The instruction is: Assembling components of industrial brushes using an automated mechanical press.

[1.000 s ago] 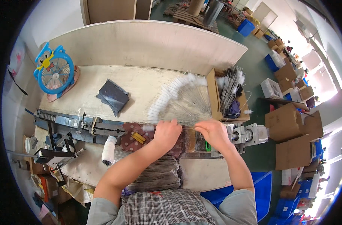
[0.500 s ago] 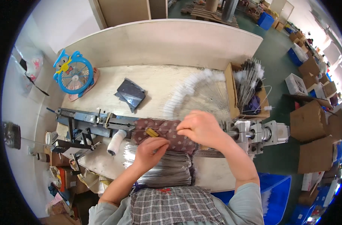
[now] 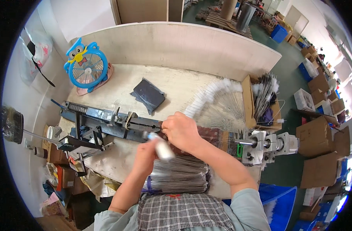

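My left hand is closed around a small white roll with a blue-grey end, blurred by motion. Just above it, my right hand is pinched at the right end of a long metal rail with clamps; what its fingers hold is hidden. A thin wire seems to run from there toward the metal shaft device on the right. Beneath my right hand and forearm lies a brown dotted cloth. A thick bundle of silvery wires rests in front of me.
Wire brushes with white tufts fan across the table, beside a cardboard box of more brushes. A dark flat packet and a blue owl-shaped fan stand further left. A blue bin is at my right.
My left hand has picked up the white roll, which lay on the table to its left. My right hand has moved left to the end of the rail. The view has shifted slightly.
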Available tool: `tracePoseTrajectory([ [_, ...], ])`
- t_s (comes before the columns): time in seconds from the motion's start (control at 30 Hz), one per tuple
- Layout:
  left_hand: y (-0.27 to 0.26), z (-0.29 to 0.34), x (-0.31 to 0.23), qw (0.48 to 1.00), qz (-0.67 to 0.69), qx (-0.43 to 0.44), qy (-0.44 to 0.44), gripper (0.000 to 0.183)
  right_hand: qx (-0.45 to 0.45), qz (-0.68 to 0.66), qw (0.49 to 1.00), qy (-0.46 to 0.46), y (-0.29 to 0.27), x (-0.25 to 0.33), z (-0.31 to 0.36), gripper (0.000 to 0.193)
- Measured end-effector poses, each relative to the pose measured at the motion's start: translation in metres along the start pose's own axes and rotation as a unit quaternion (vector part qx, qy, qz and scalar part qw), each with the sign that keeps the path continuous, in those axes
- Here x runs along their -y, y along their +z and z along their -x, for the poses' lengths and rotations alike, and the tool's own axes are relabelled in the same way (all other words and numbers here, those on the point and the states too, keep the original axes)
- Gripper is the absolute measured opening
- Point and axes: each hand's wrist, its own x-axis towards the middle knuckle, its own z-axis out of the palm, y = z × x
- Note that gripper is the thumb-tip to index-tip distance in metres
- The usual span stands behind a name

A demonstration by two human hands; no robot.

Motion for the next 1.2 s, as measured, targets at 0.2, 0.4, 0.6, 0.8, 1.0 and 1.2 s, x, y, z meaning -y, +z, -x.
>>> tracePoseTrajectory([
  [0.2,0.002,-0.018,-0.013,0.851,-0.526,0.018,0.001,0.039,0.02,0.026,0.999,-0.008,-0.011,-0.006,0.002,0.009],
  [0.4,0.018,-0.012,0.024,0.999,0.033,0.003,-0.016,0.02,-0.18,-0.009,0.98,-0.083,-0.037,-0.012,0.047,0.011],
  [0.6,0.002,-0.023,0.032,0.94,-0.324,0.042,0.098,0.013,-0.13,-0.046,0.986,-0.093,0.023,-0.027,0.067,0.03],
  [0.8,-0.04,-0.018,0.018,0.972,-0.223,-0.002,0.077,0.028,-0.012,-0.03,0.997,-0.072,0.035,-0.039,0.062,0.017],
  [1.0,-0.157,0.003,0.004,0.957,0.162,-0.229,-0.073,0.026,0.024,-0.083,0.996,-0.005,0.015,-0.036,0.07,0.018],
  [1.2,-0.181,0.0,0.013,0.946,0.23,-0.224,-0.042,0.021,0.045,-0.074,0.996,-0.008,0.014,-0.026,0.066,0.019],
])
